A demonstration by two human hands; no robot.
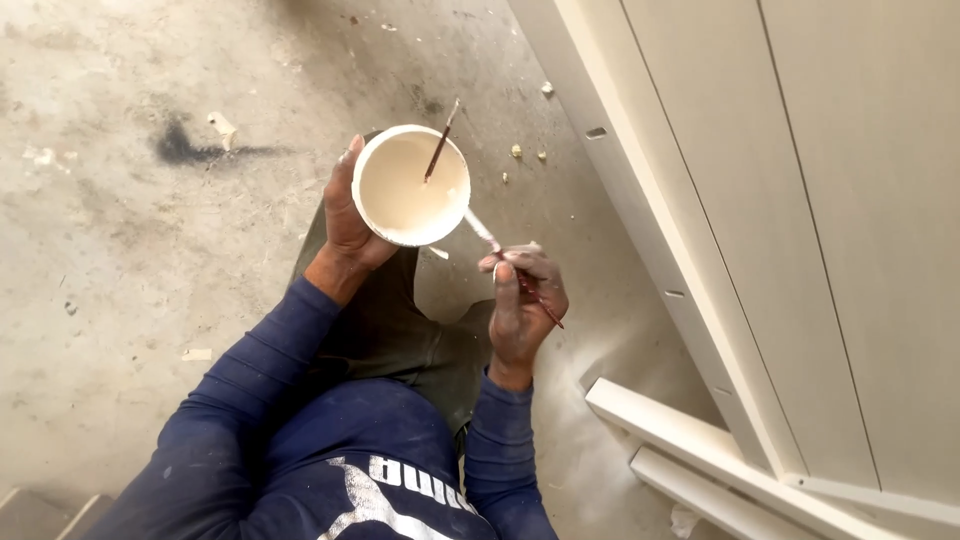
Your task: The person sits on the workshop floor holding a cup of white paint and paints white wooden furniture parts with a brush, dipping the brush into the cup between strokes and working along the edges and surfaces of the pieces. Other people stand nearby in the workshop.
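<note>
The left hand grips a round white cup of cream paint, a thin stick resting inside. Just right of the cup, the right hand pinches a slim paint-tipped brush, apparently mid-reload; dipping next needs a steady cup.

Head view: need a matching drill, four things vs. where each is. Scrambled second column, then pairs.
Things:
1. cup
2. brush
3. stick
4. door panel

Places:
A. standing in the pale paint, leaning on the rim
B. held in the left hand
C. at the right edge, beside the concrete floor
D. pinched in the right hand, tip at the cup's rim

Pairs: 1-B, 2-D, 3-A, 4-C
</note>
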